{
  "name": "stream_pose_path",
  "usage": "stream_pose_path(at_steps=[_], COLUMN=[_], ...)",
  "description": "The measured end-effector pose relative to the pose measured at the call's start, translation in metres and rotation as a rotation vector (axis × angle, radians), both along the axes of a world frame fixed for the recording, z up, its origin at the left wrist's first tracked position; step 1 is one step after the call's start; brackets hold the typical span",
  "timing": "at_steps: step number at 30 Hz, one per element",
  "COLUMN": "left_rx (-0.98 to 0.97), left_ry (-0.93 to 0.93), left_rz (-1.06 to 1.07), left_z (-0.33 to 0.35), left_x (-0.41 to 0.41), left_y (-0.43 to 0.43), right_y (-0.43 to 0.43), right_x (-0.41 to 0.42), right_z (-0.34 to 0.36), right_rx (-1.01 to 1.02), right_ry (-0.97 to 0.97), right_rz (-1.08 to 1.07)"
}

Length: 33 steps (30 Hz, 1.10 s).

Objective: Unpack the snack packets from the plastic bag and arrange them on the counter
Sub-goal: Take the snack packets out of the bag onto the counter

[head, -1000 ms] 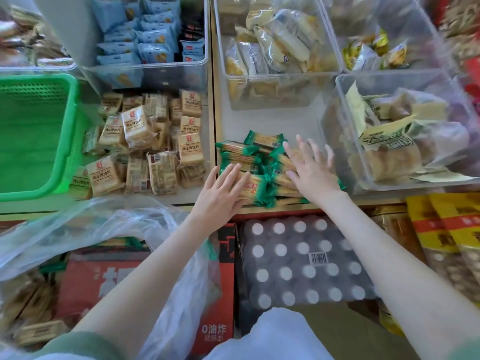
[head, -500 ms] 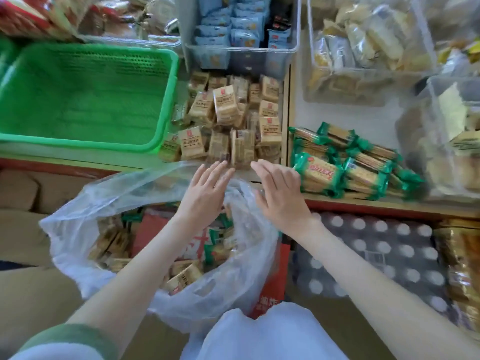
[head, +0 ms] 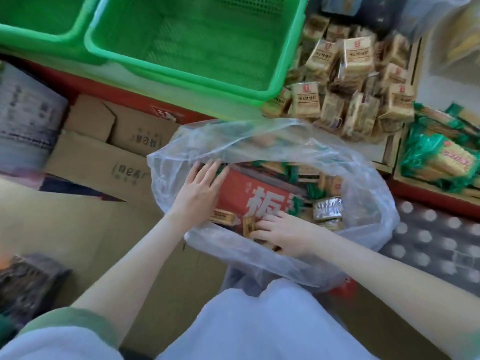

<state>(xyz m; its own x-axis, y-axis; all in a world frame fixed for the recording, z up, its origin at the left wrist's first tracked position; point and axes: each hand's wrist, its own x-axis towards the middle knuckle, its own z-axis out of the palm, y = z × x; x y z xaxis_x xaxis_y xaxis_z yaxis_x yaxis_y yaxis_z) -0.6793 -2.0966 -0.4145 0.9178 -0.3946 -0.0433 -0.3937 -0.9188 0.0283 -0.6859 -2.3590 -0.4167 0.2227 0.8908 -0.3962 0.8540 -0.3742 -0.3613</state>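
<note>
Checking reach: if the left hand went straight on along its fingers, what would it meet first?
The left hand probably meets the plastic bag's folded far wall first; depth unclear.

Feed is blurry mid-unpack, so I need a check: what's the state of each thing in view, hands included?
Bag: open, packets inside.
Left hand: in the bag, fingers straight, holding nothing.
Right hand: in the bag, fingers on a brown packet; grip unclear.
Basket: empty.
Counter packets: loosely piled.
</note>
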Motion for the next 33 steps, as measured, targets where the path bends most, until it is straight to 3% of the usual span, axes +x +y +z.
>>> stream_pose_path(at_steps=[6, 10, 15, 23, 27, 30, 33], left_rx=[-0.037, -0.051, -0.109, -0.121, -0.107, -0.089, -0.109], left_ry=[-0.016, -0.042, -0.112, -0.153, -0.053, -0.039, -0.08], left_rz=[-0.063, -0.1, -0.109, -0.019, -0.008, -0.021, -0.084], left_z=[-0.004, 0.001, 0.011, 0.044, 0.047, 0.041, 0.036], left_x=[0.005, 0.013, 0.041, 0.129, 0.163, 0.168, 0.158], left_y=[-0.006, -0.013, -0.021, -0.06, -0.079, -0.083, -0.079], right_y=[-0.018, -0.016, -0.029, -0.037, -0.033, -0.031, -0.031], right_x=[-0.008, 0.007, 0.045, 0.129, 0.181, 0.2, 0.2], right_z=[0.008, 0.015, 0.039, 0.075, 0.068, 0.051, 0.042], right_rx=[-0.049, -0.064, 0.123, 0.613, 0.412, 0.118, -0.041], right_ry=[-0.13, -0.209, -0.282, -0.289, -0.336, -0.316, -0.326], right_rz=[-0.002, -0.195, -0.605, -1.418, -1.666, -1.619, -1.535])
